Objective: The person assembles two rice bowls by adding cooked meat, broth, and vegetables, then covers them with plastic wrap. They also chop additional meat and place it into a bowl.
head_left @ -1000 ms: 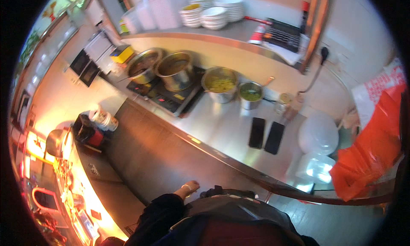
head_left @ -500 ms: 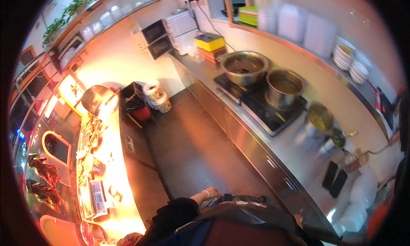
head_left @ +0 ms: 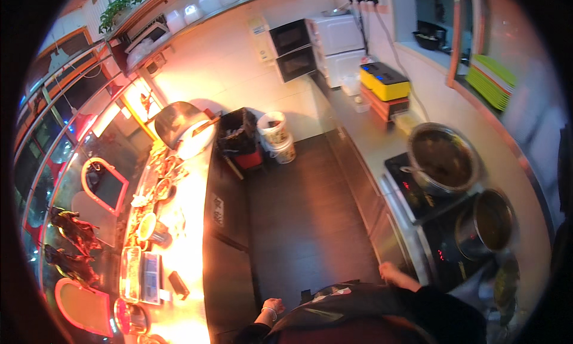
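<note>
My left hand [head_left: 273, 307], with a bracelet at the wrist, hangs low beside my dark apron [head_left: 337, 302]. Its fingers are loosely curled, with nothing seen in them. On the other side, my right hand [head_left: 394, 275] hangs near the steel cabinet front below the right counter. Its fingers also look curled, and I see no object there. Closest to that hand on the counter are two induction cookers [head_left: 406, 186], bearing a wide metal pot [head_left: 443, 159] of dark liquid and a tall metal pot [head_left: 483, 221].
Left runs a brightly lit counter [head_left: 188, 248] with a scale [head_left: 151, 278] and trays of food; roast birds [head_left: 71, 230] hang beyond it. A black-lined bin [head_left: 237, 132] and stacked white buckets [head_left: 274, 135] stand at the aisle's far end. A yellow box [head_left: 384, 82] sits on the right counter.
My view has swung right-to-left, so the cookers and pots now lie farther right and lower. My right hand shows more fully, and my left has come down from the apron's front.
</note>
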Tool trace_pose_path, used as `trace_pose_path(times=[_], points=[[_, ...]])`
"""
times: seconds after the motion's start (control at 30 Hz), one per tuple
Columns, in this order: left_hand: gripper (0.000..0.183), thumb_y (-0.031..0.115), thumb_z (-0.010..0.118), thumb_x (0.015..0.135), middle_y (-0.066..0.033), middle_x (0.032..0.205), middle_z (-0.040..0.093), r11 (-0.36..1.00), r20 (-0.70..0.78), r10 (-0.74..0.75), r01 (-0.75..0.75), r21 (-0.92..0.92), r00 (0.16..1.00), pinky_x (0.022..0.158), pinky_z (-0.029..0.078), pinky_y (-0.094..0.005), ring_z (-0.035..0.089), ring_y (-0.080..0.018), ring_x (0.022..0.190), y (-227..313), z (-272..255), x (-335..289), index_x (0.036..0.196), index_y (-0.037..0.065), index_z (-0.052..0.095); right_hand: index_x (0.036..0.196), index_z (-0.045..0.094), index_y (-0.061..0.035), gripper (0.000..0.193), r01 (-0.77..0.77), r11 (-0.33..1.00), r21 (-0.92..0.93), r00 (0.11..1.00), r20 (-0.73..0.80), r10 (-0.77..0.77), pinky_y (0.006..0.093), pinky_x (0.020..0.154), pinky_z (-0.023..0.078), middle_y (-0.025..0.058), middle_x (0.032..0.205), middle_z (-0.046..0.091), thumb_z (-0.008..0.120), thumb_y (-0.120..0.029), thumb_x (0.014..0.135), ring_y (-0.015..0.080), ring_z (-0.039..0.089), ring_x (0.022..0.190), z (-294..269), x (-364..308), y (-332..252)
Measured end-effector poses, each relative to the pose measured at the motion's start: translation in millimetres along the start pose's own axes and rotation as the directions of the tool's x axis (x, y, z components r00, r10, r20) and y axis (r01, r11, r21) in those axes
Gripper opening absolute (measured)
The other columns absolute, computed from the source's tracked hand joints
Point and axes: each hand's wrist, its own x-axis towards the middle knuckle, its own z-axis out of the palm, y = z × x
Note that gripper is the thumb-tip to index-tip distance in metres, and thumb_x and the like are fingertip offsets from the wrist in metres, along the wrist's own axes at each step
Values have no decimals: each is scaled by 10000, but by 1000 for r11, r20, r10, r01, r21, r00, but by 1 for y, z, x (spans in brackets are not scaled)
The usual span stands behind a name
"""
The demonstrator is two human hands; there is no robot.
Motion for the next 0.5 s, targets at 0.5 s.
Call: trace_pose_path(times=[0.5], points=[[156, 177, 539, 795, -72, 720, 597, 912, -69, 117, -80, 402, 991, 542, 491, -306, 592, -185, 632, 164, -8, 127, 871, 48, 585, 747, 558, -41, 201, 669, 588, 455, 112, 719, -685, 249, 592, 419, 21, 722, 562, 627, -216, 816, 96, 522, 669, 46, 81, -669]])
